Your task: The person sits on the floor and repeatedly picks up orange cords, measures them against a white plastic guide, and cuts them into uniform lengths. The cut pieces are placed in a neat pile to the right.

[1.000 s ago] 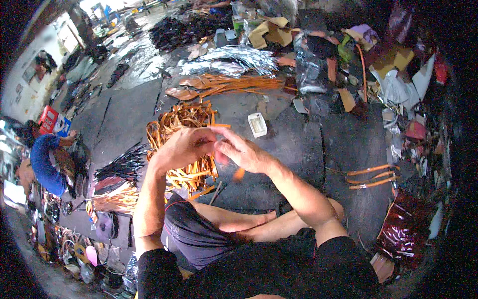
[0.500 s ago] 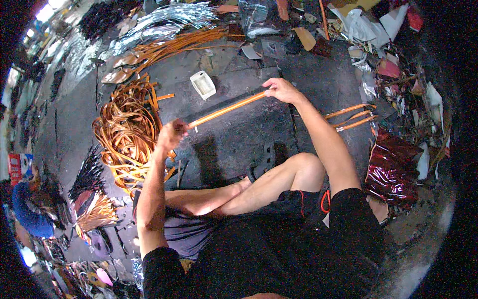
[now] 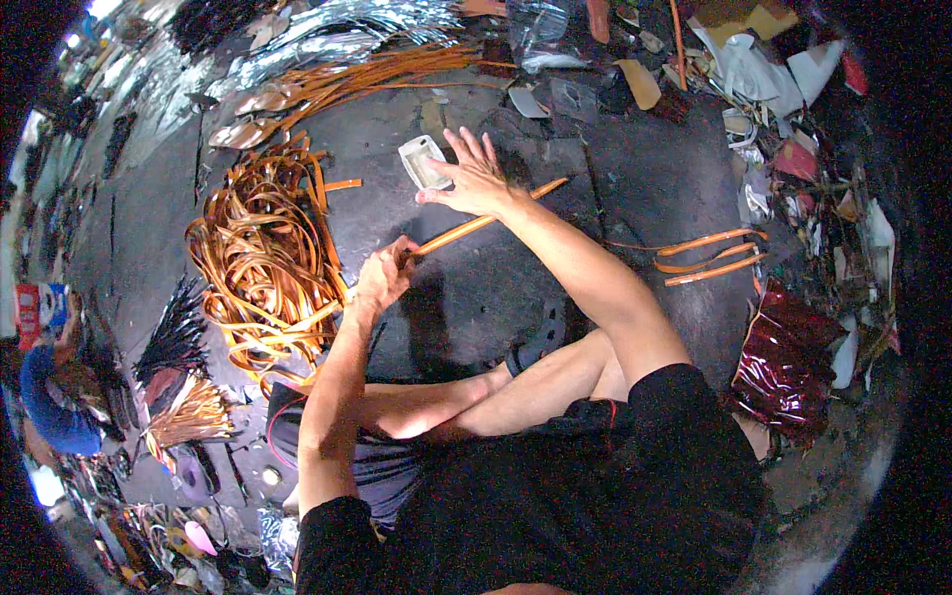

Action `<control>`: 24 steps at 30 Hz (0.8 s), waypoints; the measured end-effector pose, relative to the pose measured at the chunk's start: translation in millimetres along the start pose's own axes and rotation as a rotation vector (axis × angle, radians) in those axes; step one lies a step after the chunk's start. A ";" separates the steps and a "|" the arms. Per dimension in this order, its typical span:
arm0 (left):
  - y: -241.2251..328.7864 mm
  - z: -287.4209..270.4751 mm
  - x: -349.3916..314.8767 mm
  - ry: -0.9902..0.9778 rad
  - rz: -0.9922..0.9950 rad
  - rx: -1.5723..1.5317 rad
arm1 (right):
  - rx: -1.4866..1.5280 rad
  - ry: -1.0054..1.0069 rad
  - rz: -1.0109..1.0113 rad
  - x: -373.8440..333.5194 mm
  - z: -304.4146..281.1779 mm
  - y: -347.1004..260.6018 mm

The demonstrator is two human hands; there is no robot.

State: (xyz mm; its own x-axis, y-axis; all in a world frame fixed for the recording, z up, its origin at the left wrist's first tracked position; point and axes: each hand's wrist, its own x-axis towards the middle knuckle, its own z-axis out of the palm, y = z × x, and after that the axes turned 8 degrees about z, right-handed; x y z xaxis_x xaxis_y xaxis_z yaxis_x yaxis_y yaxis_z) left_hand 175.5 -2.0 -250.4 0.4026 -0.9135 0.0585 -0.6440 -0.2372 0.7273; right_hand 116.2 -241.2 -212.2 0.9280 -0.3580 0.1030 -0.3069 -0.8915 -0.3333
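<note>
A glossy tan strip (image 3: 451,236), like a leather strap, slants up and away to the right in front of me. My left hand (image 3: 384,276) is closed round its near end. The strip passes behind my right wrist, and its far end shows beyond it. With fingers spread, my right hand (image 3: 470,177) reaches over the small white rectangular dish (image 3: 420,149); the thumb and fingers are beside and partly in front of it. Whether they touch the dish I cannot tell. Left of my left hand lies a tangled heap of similar tan strips (image 3: 260,248).
Short tan strips (image 3: 709,260) lie at the right, by a shiny dark red sheet (image 3: 783,367). Long strips (image 3: 367,81) and silvery ones (image 3: 347,35) stretch across the back. Scraps (image 3: 764,84) crowd the right edge. A person in blue (image 3: 55,407) is at far left.
My right hand has let go of the strip's far end, moved left to the dish and spread its fingers. My left hand, still holding the strip, has moved a little right.
</note>
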 end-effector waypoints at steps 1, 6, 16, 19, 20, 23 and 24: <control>1.5 -1.6 -0.8 0.013 0.004 0.010 | -0.002 0.000 0.012 4.5 3.4 -4.0; 2.3 -7.0 -0.8 -0.003 -0.055 -0.055 | -0.095 -0.059 0.004 12.9 -0.6 -13.5; 22.5 -5.6 3.3 0.123 0.054 0.121 | 0.275 0.164 0.090 -4.9 -15.2 34.6; 18.3 -4.9 1.3 0.171 0.129 0.121 | 0.665 0.120 0.334 -49.1 -49.4 91.3; 15.9 -4.2 1.3 0.168 0.127 0.128 | 0.941 -0.051 0.586 -67.4 -62.1 103.3; 11.9 -3.6 1.6 0.188 0.166 0.156 | 0.876 -0.237 0.740 -111.7 -80.3 129.0; 12.5 -3.8 1.4 0.195 0.165 0.150 | 0.850 -0.301 0.790 -120.0 -84.3 126.6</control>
State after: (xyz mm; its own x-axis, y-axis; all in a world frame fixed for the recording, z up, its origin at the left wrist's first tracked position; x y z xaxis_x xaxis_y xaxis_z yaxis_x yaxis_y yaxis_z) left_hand 170.5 -5.0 -238.6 0.3922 -0.8667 0.3082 -0.7944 -0.1501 0.5886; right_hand -51.8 -334.5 -187.8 0.5928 -0.5430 -0.5948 -0.6816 0.0552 -0.7296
